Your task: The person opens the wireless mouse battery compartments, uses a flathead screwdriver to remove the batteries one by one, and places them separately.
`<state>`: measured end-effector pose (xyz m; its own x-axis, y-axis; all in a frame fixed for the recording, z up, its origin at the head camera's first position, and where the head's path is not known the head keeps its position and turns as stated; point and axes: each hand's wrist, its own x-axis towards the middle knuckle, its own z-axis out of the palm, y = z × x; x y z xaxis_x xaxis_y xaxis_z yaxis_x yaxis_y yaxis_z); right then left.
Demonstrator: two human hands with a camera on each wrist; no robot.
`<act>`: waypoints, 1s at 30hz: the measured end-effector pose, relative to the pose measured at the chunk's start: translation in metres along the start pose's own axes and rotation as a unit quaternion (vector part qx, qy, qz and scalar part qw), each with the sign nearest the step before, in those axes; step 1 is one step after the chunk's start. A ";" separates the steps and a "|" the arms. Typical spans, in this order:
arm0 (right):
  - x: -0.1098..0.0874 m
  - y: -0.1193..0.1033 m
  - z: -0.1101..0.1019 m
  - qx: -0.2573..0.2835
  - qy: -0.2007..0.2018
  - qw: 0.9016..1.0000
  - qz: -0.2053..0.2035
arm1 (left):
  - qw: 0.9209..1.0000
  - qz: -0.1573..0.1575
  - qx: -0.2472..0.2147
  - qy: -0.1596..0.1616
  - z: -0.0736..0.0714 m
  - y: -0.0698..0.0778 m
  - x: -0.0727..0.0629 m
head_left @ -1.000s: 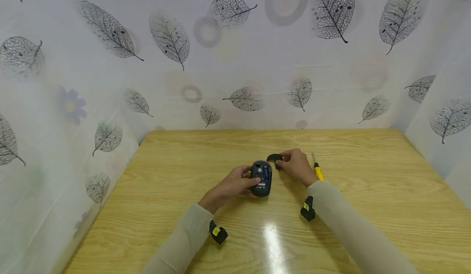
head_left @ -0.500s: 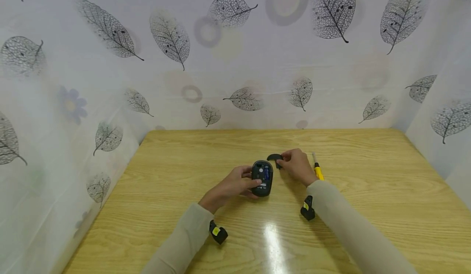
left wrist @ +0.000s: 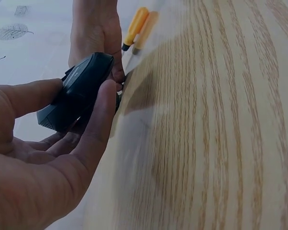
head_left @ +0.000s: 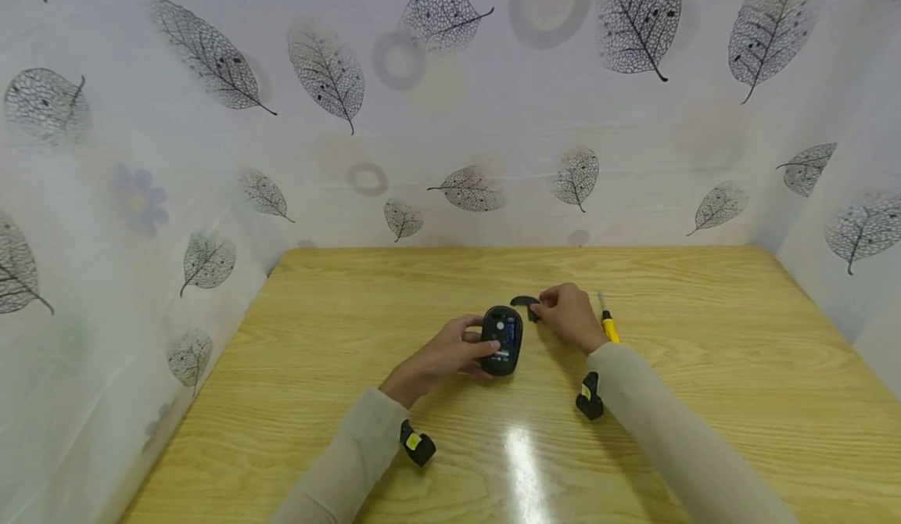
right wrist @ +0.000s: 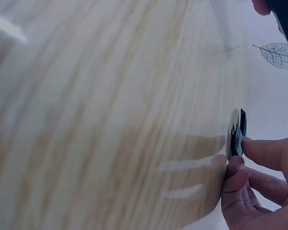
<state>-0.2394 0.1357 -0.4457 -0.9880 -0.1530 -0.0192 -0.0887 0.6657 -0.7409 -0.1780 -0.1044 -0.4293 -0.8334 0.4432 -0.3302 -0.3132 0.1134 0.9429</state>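
A pale back wall (head_left: 464,145) rises behind the bench (head_left: 704,336), printed with dark, lacy leaves (head_left: 639,19) in several sizes, along with faint grey rings (head_left: 517,1). The left wall (head_left: 91,399) and right wall (head_left: 873,313) carry the same leaf print and flank the bench; the left one also shows a soft purple flower (head_left: 141,199) and faint creases. The bench top is yellowish wood with long grain lines and a glossy finish. A narrow white glare (head_left: 524,469) shines near its front.

Beige sleeves (head_left: 355,450), black wrist cameras (head_left: 423,453), yellow labels (head_left: 414,440)
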 end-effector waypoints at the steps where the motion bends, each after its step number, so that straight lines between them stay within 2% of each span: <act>1: 0.000 0.000 0.000 0.001 -0.001 1.000 0.000 | 1.000 0.002 0.000 -0.001 0.000 0.000 0.000; 14: -0.001 0.001 -0.006 -0.002 0.014 1.000 -0.010 | 1.000 0.004 -0.023 -0.016 -0.003 -0.001 -0.002; 23: -0.007 -0.005 -0.020 -0.007 0.023 1.000 -0.008 | 0.999 0.004 -0.030 -0.021 -0.003 0.000 -0.002; 30: -0.014 -0.005 -0.033 -0.028 0.035 0.999 -0.027 | 0.999 0.002 -0.033 -0.011 -0.004 -0.002 -0.001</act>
<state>-0.2293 0.1588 -0.4199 -0.9879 -0.1392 0.0689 -0.1473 0.6981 -0.7007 -0.1780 -0.1082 -0.4308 -0.8245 0.4636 -0.3246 -0.3397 0.0533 0.9390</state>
